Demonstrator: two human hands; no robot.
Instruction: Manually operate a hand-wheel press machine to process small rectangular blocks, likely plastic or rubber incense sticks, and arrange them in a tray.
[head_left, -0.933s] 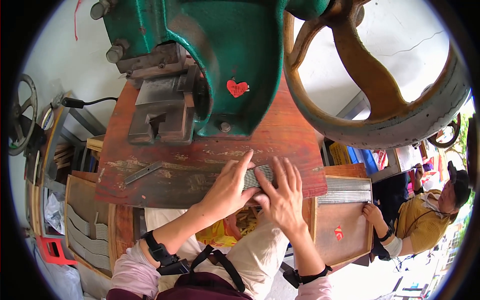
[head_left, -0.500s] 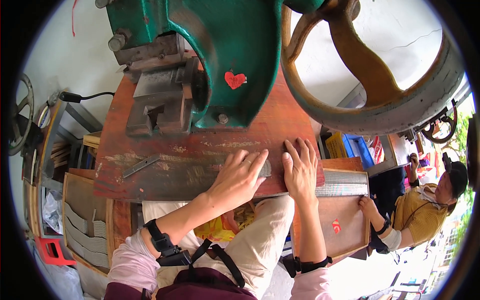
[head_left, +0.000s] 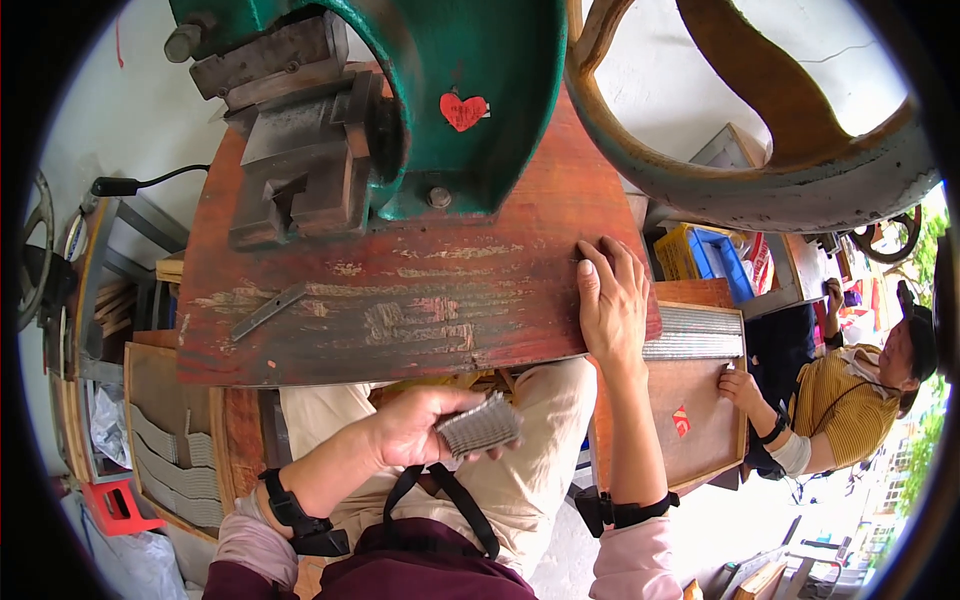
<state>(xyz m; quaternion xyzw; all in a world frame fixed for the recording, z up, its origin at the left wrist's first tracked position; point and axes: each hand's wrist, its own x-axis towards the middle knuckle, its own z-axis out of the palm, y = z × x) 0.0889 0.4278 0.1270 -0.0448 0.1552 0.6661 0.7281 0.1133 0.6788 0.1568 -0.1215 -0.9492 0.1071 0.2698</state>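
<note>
My left hand (head_left: 415,420) is held over my lap, just in front of the table edge. Its fingers are closed round a small stack of thin grey metal strips (head_left: 482,425), tilted with the ridged side up. Flat on the right edge of the red-brown wooden tabletop (head_left: 540,260) lies my right hand (head_left: 614,305), fingers stretched out and nothing visible in it. A narrow flat metal bar (head_left: 268,312) rests on the worn left part of the tabletop.
A green press (head_left: 480,60) with a steel die block (head_left: 300,200) and a big flywheel (head_left: 740,190) stands at the back. Trays of grey strips flank the table: left tray (head_left: 215,430), right tray (head_left: 650,400). At right, another person (head_left: 850,400) touches the right tray.
My left hand has drawn back off the tabletop toward my lap, bringing the stack of metal strips with it. My right hand stays at the table's right edge.
</note>
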